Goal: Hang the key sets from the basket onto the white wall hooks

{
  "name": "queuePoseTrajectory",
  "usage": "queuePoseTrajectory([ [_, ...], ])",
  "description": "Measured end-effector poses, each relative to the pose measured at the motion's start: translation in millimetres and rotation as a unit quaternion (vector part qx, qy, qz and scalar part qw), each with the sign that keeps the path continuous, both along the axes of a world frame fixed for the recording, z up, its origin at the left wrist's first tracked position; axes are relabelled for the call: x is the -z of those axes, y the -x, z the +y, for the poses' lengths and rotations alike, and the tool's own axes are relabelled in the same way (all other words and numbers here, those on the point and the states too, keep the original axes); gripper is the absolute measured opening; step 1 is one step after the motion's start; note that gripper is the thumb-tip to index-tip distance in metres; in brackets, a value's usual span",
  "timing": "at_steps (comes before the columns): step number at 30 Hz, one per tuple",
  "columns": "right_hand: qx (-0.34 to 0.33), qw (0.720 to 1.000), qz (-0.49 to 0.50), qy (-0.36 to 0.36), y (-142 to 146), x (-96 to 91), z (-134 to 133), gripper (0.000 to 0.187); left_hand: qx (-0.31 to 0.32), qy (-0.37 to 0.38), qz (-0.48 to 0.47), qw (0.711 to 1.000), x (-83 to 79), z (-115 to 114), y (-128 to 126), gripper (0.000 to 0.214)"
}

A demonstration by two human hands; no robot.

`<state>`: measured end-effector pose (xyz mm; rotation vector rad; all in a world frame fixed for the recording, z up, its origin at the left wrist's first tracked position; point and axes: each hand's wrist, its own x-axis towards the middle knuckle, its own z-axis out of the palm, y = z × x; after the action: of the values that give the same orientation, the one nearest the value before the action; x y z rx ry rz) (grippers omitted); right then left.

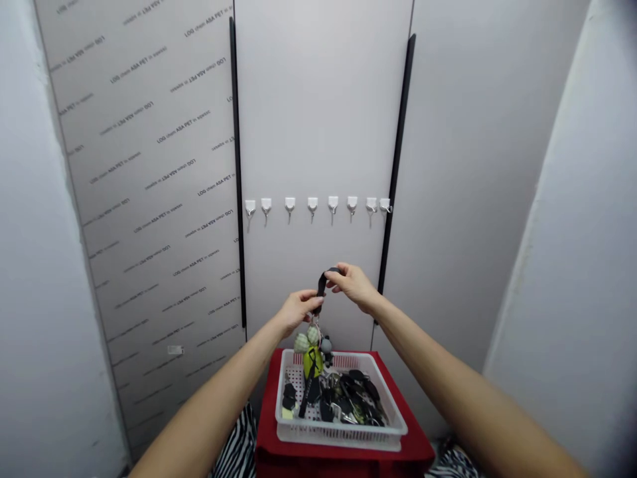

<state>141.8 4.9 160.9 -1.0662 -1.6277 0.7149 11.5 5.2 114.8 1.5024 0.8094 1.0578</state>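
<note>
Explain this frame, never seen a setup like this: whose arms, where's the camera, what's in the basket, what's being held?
There's no machine: it's one person working bare-handed. The single picture comes from a camera worn on their head, looking forward and down, so the left hand and right hand reach in from below.

Both hands hold a black strap, the right nearer its top. Under it hang pale green balls, a yellow-green piece and a small grey figure.

Below, a white basket sits on a red surface. It holds mostly dark items, too jumbled to name individually. Ahead is a row of white hooks.
</note>
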Motion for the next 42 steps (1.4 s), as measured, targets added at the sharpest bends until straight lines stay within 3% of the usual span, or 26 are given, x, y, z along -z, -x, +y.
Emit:
queuePoseTrajectory([
  [3, -0.007, 1.000, 0.015, -0.011, -1, -5.1, 0, 0.009, -0.036, -0.004, -0.015, 0.999, -1.3, 3, 9, 0.030],
  [7, -0.014, 0.998, 0.052, -0.040, 6, -12.0, 0, 0.011, -0.039, -0.004, -0.061, 0.997, -1.4, 7, 22, 0.030],
  [11, -0.026, 0.997, 0.061, -0.043, 22, -18.7, 4, 0.014, -0.047, 0.004, -0.111, 0.993, -0.6, 11, 33, 0.030],
  [16, -0.047, 0.996, 0.064, -0.031, 50, -30.5, 19, 0.013, -0.106, 0.022, -0.158, 0.982, -5.6, 17, 53, 0.030],
  [23, -0.018, 0.997, 0.028, -0.064, 104, -54.1, 60, 0.010, -0.170, 0.006, -0.213, 0.962, -25.8, 36, 74, 0.027],
  [30, 0.023, 0.986, -0.046, -0.156, 147, -90.4, 87, 0.017, -0.259, -0.040, -0.231, 0.937, -64.2, 57, 98, 0.025],
  [34, 0.049, 0.981, -0.071, -0.173, 164, -104.1, 98, 0.019, -0.286, -0.060, -0.210, 0.933, -80.6, 66, 106, 0.020],
  [38, 0.070, 0.980, -0.086, -0.163, 173, -108.9, 105, 0.020, -0.316, -0.079, -0.173, 0.930, -85.6, 73, 107, 0.019],
  [42, 0.046, 0.985, -0.048, -0.158, 173, -104.8, 102, 0.022, -0.318, -0.088, -0.157, 0.931, -82.5, 71, 108, 0.016],
])
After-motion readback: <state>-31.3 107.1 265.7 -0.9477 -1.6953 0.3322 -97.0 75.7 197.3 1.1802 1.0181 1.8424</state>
